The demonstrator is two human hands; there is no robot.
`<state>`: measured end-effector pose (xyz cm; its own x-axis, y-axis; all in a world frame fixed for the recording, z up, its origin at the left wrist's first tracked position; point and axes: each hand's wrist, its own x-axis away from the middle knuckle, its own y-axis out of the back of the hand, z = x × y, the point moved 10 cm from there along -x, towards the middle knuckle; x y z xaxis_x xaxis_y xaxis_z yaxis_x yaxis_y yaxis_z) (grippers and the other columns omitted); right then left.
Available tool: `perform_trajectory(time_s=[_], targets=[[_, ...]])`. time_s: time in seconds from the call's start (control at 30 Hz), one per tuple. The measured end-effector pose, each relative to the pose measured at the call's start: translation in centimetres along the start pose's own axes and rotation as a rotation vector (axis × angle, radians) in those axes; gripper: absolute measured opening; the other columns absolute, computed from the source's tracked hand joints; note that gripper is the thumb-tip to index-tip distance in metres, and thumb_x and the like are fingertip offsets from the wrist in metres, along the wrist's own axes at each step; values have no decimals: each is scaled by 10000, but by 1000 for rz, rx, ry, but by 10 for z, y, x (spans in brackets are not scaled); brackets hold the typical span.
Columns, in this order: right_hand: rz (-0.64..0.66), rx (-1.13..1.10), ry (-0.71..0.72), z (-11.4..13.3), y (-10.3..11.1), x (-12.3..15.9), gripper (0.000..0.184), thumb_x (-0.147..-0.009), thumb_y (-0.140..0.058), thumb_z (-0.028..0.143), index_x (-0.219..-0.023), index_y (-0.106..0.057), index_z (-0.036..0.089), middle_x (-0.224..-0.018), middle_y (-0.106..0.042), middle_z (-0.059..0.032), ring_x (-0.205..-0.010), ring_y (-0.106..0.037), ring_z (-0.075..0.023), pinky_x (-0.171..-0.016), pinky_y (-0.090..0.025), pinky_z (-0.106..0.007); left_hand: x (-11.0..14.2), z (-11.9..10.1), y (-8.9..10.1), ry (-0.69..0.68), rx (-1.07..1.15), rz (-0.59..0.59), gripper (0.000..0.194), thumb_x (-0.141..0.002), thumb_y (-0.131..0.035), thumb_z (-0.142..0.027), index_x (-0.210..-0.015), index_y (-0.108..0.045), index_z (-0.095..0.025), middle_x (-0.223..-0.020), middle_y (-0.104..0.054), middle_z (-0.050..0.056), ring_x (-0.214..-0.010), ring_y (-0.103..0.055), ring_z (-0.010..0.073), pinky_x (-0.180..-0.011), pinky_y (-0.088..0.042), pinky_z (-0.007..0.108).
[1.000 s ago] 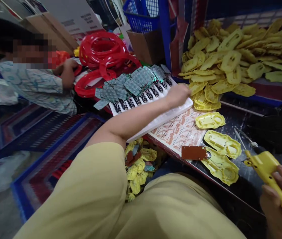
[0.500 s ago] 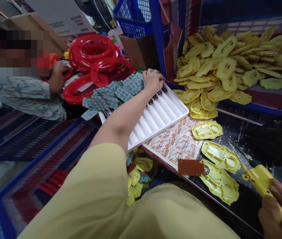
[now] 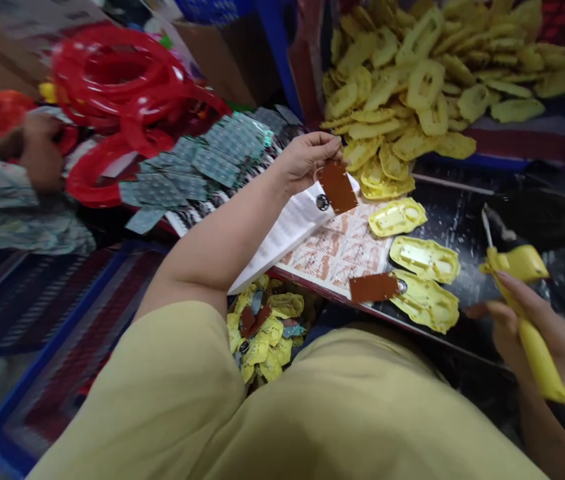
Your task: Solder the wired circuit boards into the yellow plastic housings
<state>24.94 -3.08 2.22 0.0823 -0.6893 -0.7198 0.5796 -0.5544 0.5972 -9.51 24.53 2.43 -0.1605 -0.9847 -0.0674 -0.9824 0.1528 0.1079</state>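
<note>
Yellow soldering gun (image 3: 533,347), slanting lengthwise, tip (image 3: 487,228) pointing forward-left

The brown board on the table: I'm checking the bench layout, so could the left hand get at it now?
Probably yes: nothing visible covers that board or blocks the way across the patterned sheet. But the left hand holds another brown board, so it isn't free.

L hand (image 3: 307,161) holds brown board (image 3: 340,189) w/ round blk part, nr white tray (image 3: 282,235). R hand (image 3: 555,331) has yellow tool (image 3: 535,348), tip away. On desk (image 3: 455,207): 3 yellow shells (image 3: 425,259), 2nd brown board (image 3: 374,288) touching nearest. Red rings (image 3: 107,70) far L.
</note>
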Motion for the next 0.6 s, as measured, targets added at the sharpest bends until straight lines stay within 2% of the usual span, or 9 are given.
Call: perform_trajectory(time_s=[0.03,0.07,0.13,0.23,0.3,0.37,0.43,0.53,0.6], targets=[[69,-48,74,7,-7,-6,333,-1044,-687,296,-1369,-760,311,-627,-739,46,-481,-714,-205,-468,-588,-260,5,6,-19,50,3,73,200,-993,-789,-231,-863,-654,-162,-782,-704,-18,-893,-833,198,-894,-663,373],[89,-53,81,6,-12,-11,249,-1047,-681,266,-1274,-783,286,-691,-774,36,-555,-756,-197,-527,-613,-247,12,10,-38,90,-14,152,184,-985,-788,-214,-862,-666,-155,-763,-690,-19,-856,-826,193,-875,-664,377],[135,-49,68,-4,-27,-22,142,-1067,-673,316,-1104,-795,252,-886,-841,-9,-711,-813,-194,-660,-661,-256,30,15,-78,141,-93,326,156,-944,-815,-186,-856,-693,-144,-733,-680,-17,-793,-806,186,-846,-660,380],[253,-56,37,-26,-63,-33,189,-1077,-644,377,-1113,-775,246,-1147,-850,-61,-984,-837,-235,-853,-693,-341,61,16,-136,150,-259,596,110,-873,-846,-142,-855,-737,-138,-713,-704,-4,-754,-778,178,-832,-641,371],[348,-53,32,-38,-87,-37,148,-1047,-655,334,-1124,-757,258,-1175,-841,-66,-1057,-819,-253,-934,-679,-391,76,13,-166,86,-386,733,68,-851,-830,-121,-855,-763,-138,-716,-724,6,-753,-757,166,-834,-614,347],[448,-4,36,-45,-105,-36,143,-1011,-666,273,-1132,-741,261,-1123,-838,-64,-1024,-805,-259,-929,-662,-403,84,9,-188,-33,-514,797,32,-843,-792,-111,-859,-788,-139,-734,-745,11,-772,-740,155,-836,-583,317],[518,92,38,-49,-110,-29,176,-1000,-662,242,-1159,-733,259,-1068,-835,-64,-955,-791,-257,-854,-638,-375,86,7,-202,-165,-623,799,75,-841,-751,-115,-872,-812,-147,-766,-767,11,-808,-734,151,-848,-561,296],[533,204,20,-50,-97,-16,197,-1021,-672,283,-1207,-734,265,-1039,-834,-63,-872,-779,-247,-730,-583,-328,91,8,-217,-287,-711,792,134,-861,-722,-141,-913,-842,-169,-838,-808,13,-868,-746,157,-884,-550,285],[486,204,10,-46,-81,-10,190,-1042,-687,337,-1210,-745,270,-1062,-838,-62,-875,-788,-244,-717,-582,-323,95,11,-225,-316,-742,816,138,-881,-731,-158,-932,-856,-186,-894,-832,18,-908,-759,166,-907,-545,286]])
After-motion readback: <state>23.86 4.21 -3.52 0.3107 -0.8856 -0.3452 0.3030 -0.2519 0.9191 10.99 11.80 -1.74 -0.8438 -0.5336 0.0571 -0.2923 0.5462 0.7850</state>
